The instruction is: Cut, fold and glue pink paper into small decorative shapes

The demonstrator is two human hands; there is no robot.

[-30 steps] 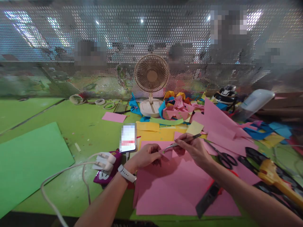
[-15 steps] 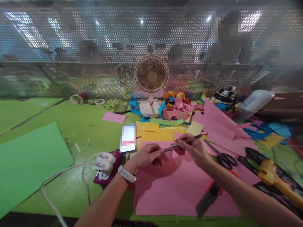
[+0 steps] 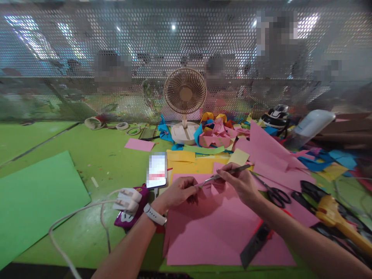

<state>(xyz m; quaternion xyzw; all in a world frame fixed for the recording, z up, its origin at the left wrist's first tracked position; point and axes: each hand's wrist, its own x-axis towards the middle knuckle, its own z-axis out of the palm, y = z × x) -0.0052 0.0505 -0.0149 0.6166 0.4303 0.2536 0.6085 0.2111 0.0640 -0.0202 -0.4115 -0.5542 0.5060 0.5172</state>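
Note:
My left hand [image 3: 187,190], with a white band at its wrist, is closed in a pinch above a pink paper sheet [image 3: 200,240]. A tiny green speck shows at its fingertips; what the fingers hold is too small to make out. In my right hand [image 3: 236,182] is a slim pointed metal tool [image 3: 213,178], dark toward its rear end and gripped like a pen. Its tip meets the left fingertips. A small folded pink paper piece [image 3: 214,190] shows below the tool, between the hands. A utility knife [image 3: 255,242] lies on the sheet under my right forearm.
Black scissors [image 3: 277,195] and a yellow-handled tool [image 3: 334,213] lie at right. A phone [image 3: 157,170], purple case [image 3: 126,218] and white chargers [image 3: 128,198] with cables sit at left. Behind are a fan [image 3: 185,93], crumpled paper scraps [image 3: 216,133] and a perforated screen [image 3: 130,35], with people beyond.
Both hands hold nearly the same pose. The tool in my right hand has shifted very slightly, and the small folded pink paper shows a little more clearly below it.

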